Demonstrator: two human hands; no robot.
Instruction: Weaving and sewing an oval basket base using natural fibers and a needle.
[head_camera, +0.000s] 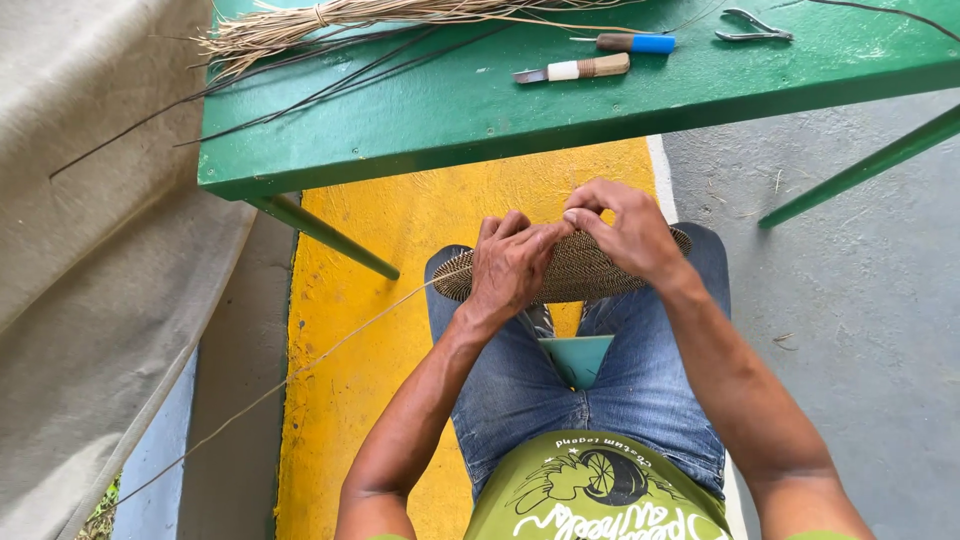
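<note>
A single head-worn camera looks steeply down from close above the seated person's lap (590, 390), facing forward over the knees to the near edge of a green table (480, 110), with floor (860, 300) on either side, no second view sharing it

Green table (450, 120); knife (575, 70); pliers (752, 27).

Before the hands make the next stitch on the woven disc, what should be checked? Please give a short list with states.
1. Woven disc rests on the knees: ok.
2. Left hand grips the disc rim: ok.
3. Right hand pinches at the rim: ok.
4. Long fibre strand trails free to the left: ok.
5. Knife and pliers lie on the green table: ok.
6. Stitch tightness: cannot tell.
</note>
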